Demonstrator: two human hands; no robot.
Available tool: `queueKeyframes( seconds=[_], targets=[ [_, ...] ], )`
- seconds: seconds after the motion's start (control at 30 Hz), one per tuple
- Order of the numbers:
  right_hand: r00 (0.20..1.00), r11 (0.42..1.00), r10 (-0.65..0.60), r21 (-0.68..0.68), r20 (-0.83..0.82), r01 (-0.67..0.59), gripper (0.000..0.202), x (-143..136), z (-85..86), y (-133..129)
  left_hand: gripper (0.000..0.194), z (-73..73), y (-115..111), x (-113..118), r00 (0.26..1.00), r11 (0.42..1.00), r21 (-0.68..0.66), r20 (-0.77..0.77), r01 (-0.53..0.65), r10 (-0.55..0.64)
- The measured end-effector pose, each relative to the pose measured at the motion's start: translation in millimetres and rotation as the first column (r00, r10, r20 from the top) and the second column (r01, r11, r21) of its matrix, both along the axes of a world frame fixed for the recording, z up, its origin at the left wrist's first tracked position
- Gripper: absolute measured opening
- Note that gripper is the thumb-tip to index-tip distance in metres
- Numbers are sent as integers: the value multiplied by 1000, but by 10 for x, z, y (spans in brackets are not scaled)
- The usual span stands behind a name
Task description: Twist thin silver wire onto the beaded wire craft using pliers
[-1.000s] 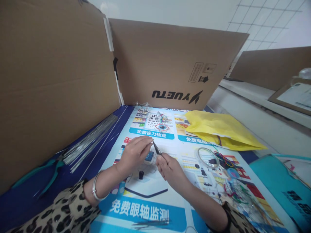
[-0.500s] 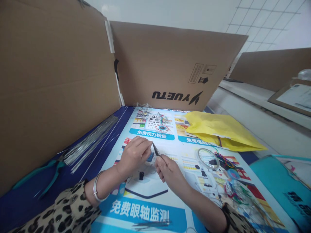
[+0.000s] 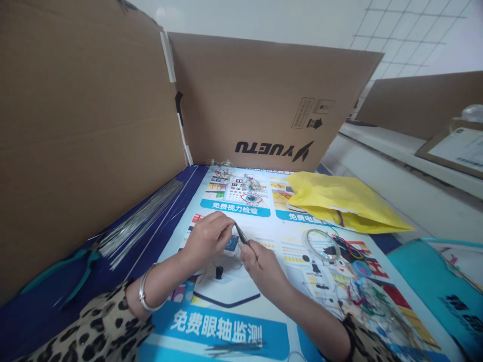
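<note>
My left hand (image 3: 209,235) is closed in a pinch above the printed sheet (image 3: 241,296). What its fingertips hold is too small to make out. Gripped in my right hand (image 3: 264,266) is a dark tool with a pointed tip (image 3: 240,234), its handle hidden by the fingers. The tip reaches up to the left fingertips, and I cannot tell whether they touch. Faint thin wire loops show beneath the hands. A small bundle of thin dark rods (image 3: 234,347) lies nearest me.
Turquoise-handled pliers (image 3: 85,274) and a bundle of silvery wires (image 3: 145,216) lie left. On the right are a clear ring-shaped spool (image 3: 307,245), tangled coloured threads (image 3: 372,301), a yellow bag (image 3: 350,198) and a turquoise pouch (image 3: 426,276). Cardboard panels (image 3: 264,95) stand behind and left.
Both hands have kept nearly the same pose. The left wrist and the tool's tip sit slightly further left, and the whole view has shifted a little.
</note>
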State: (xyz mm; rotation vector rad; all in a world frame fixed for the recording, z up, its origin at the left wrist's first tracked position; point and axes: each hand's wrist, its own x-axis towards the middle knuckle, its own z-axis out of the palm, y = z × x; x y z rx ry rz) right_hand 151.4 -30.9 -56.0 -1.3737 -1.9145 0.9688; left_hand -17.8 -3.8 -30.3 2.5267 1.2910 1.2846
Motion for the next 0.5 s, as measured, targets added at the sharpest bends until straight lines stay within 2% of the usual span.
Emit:
queueKeyframes(
  seconds=[0.2,0.5],
  targets=[
    [995,999,14,47,94,-19,34,51,16,25,21,114,10,-35,988,980,-169,126,109,-88],
    [983,985,159,58,93,-164,34,140,46,114,19,247,54,-151,967,934,-262,140,243,-212]
  ],
)
